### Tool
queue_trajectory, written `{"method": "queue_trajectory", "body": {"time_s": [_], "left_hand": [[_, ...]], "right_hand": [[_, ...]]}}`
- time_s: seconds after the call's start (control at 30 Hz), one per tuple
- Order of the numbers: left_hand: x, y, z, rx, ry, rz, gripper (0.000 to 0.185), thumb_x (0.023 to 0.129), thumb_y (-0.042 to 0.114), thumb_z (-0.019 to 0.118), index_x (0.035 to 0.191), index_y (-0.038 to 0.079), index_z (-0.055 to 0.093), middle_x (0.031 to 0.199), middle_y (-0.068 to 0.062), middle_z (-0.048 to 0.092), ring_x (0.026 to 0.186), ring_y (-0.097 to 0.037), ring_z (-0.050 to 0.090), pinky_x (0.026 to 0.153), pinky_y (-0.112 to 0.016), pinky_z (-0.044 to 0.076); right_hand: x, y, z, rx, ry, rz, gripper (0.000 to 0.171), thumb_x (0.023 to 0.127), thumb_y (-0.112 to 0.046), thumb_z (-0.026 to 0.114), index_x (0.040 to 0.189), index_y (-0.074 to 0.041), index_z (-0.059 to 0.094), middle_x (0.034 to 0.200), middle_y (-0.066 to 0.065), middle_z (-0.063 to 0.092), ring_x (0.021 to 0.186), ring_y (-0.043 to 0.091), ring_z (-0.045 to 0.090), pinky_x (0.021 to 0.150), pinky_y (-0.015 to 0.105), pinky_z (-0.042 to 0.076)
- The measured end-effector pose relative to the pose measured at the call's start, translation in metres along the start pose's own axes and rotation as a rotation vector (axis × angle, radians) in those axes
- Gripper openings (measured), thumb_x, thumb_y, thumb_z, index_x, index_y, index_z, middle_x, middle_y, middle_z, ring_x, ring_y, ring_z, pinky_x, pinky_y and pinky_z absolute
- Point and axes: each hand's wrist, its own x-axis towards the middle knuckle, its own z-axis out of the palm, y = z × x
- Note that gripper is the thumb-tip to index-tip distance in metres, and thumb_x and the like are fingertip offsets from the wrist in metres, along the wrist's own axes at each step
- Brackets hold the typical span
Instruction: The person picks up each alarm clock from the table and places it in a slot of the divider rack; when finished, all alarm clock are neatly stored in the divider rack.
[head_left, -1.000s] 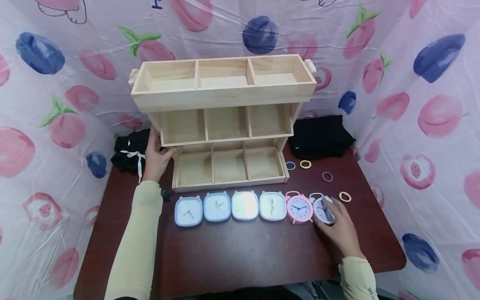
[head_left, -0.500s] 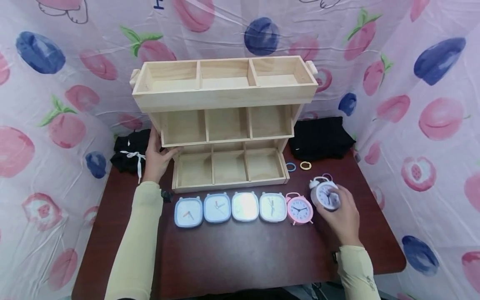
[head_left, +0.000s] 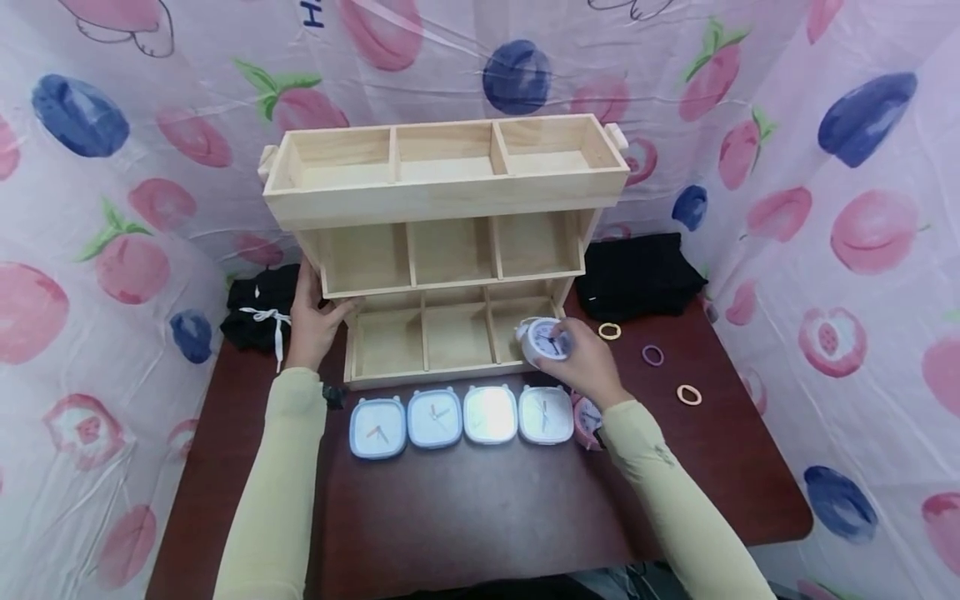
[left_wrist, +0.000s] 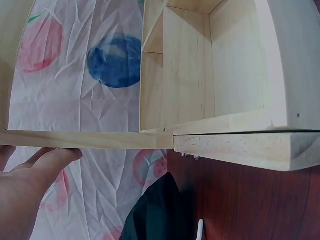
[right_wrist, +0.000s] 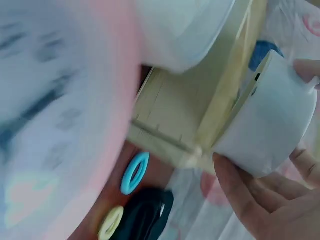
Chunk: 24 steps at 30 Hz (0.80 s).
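Observation:
My right hand [head_left: 588, 358] holds a small round white alarm clock [head_left: 548, 340] over the bottom right compartment of the three-tier wooden organizer [head_left: 450, 196]. In the right wrist view, fingers and thumb grip the clock's white casing [right_wrist: 275, 120] from both sides. My left hand [head_left: 313, 321] grips the organizer's left side, below the middle tier, with its thumb reaching across the front. The left wrist view shows fingers against the wooden side strip [left_wrist: 100, 140]. Part of a pink alarm clock [head_left: 587, 419] shows from under my right wrist.
Several squarish pale clocks [head_left: 377, 427] stand in a row before the organizer. Black cloth [head_left: 637, 277] lies right of it, a black bundle with white cord [head_left: 261, 312] left. Yellow [head_left: 609, 331], purple [head_left: 652, 356] and peach [head_left: 688, 395] rings lie at right. A patterned curtain surrounds the table.
My right hand has lifted the white alarm clock from beside the pink one and carried it left and up to the bottom tier. The left hand stays on the organizer.

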Motion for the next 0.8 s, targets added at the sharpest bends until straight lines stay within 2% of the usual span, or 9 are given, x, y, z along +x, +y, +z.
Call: {"method": "queue_trajectory", "body": {"time_s": [0.2,0.33,0.57,0.8], "left_hand": [[-0.002,0.003,0.001,-0.003,-0.002,-0.003,0.115,0.091,-0.005,0.081,0.171,0.044,0.014,0.179,0.005,0.025,0.162,-0.022,0.032,0.126,-0.061,0.037],[-0.003,0.004,0.0,0.009,0.003,-0.002,0.114,0.091,-0.003,0.082,0.17,0.046,0.016,0.178,0.005,0.027,0.161,-0.021,0.033,0.126,-0.061,0.037],[-0.004,0.001,0.0,0.027,0.003,-0.007,0.112,0.091,0.006,0.085,0.168,0.05,0.016,0.177,0.006,0.03,0.16,-0.02,0.035,0.127,-0.059,0.037],[-0.002,0.001,0.0,0.016,0.006,-0.001,0.111,0.092,0.005,0.084,0.168,0.049,0.017,0.177,0.006,0.028,0.161,-0.019,0.033,0.127,-0.06,0.037]], "right_hand": [[0.032,-0.01,0.022,-0.111,-0.049,0.025,0.052,0.076,-0.042,0.09,0.11,-0.011,0.067,0.118,0.015,0.069,0.096,0.036,0.069,0.081,0.054,0.055],[0.045,-0.013,0.033,-0.162,-0.09,0.046,0.048,0.077,-0.042,0.09,0.107,-0.011,0.068,0.113,0.016,0.069,0.094,0.037,0.068,0.079,0.053,0.056],[0.053,-0.011,0.047,-0.233,-0.137,0.06,0.04,0.076,-0.037,0.09,0.099,-0.011,0.071,0.108,0.016,0.069,0.101,0.035,0.064,0.073,0.051,0.058],[0.051,-0.01,0.048,-0.265,-0.206,0.053,0.044,0.076,-0.043,0.091,0.099,-0.012,0.071,0.111,0.015,0.065,0.093,0.034,0.066,0.069,0.049,0.057]]}}
